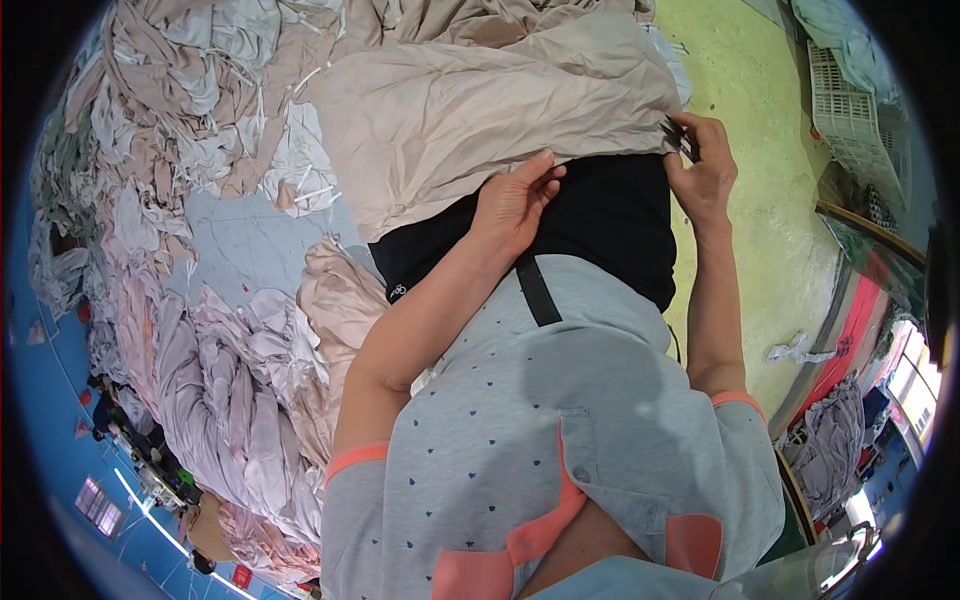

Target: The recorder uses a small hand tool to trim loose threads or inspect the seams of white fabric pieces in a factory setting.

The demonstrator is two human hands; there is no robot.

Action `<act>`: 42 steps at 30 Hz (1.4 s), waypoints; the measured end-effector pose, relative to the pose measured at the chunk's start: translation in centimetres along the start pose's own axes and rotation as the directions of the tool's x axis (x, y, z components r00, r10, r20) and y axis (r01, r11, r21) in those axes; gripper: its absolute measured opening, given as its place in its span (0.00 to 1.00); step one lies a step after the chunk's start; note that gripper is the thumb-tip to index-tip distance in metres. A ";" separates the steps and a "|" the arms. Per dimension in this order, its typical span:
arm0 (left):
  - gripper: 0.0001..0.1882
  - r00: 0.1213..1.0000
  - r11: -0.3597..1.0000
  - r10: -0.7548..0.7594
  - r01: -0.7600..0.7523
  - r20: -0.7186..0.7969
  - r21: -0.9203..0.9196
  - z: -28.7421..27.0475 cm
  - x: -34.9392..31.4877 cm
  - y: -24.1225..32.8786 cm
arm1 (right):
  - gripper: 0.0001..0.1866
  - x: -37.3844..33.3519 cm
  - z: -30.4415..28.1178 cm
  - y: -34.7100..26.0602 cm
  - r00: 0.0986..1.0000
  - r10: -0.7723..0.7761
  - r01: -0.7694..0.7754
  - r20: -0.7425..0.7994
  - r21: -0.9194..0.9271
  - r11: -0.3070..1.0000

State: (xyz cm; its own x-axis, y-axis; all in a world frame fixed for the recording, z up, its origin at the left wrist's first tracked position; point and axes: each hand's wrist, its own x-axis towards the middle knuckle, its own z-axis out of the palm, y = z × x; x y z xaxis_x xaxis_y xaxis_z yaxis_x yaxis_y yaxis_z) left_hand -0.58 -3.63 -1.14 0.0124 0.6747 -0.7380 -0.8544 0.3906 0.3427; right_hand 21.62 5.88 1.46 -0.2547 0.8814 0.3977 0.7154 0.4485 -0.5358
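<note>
A large piece of beige fabric (470, 130) is spread out ahead of me, its near edge reaching over my black-clad lap. At the middle of that edge is my left hand (510, 210), thumb and curled fingers closed on the hem. My right hand (706, 170) is at the fabric's right corner, closed around small dark thread snips (673, 134). The blades point toward the cloth and partly overlap its corner. Whether they touch a thread is too small to tell.
Crumpled white and beige garments (190, 80) are heaped at the far left. Pale lilac cloth (225, 390) piles up on the left. A white plastic basket (850, 120) stands at the far right, beyond the yellowish floor (750, 220). A white scrap (797, 348) lies on the right.
</note>
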 end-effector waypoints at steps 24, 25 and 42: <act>0.06 0.897 0.833 0.394 -0.440 0.198 0.334 -0.2 -2.4 -1.0 | 0.12 -0.3 3.2 -8.2 0.887 -0.357 0.268 0.292 0.304 0.914; 0.06 0.904 0.844 0.379 -0.425 0.197 0.328 -0.2 -2.4 -0.9 | 0.11 -0.1 3.2 -8.0 0.901 -0.325 0.228 0.288 0.323 0.918; 0.07 0.938 0.896 0.328 -0.346 0.109 0.278 0.8 -3.2 -0.2 | 0.04 0.0 2.6 -7.0 0.808 0.190 -0.542 0.557 0.579 0.608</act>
State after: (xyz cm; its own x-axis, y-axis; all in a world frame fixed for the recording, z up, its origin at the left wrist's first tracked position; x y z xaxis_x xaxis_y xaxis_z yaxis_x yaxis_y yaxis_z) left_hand -0.04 -5.39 1.64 -0.2120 0.8297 -0.5163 -0.6259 0.2905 0.7238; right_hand 14.91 3.08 3.26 -0.4320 0.8805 -0.1953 0.1965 -0.1194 -0.9732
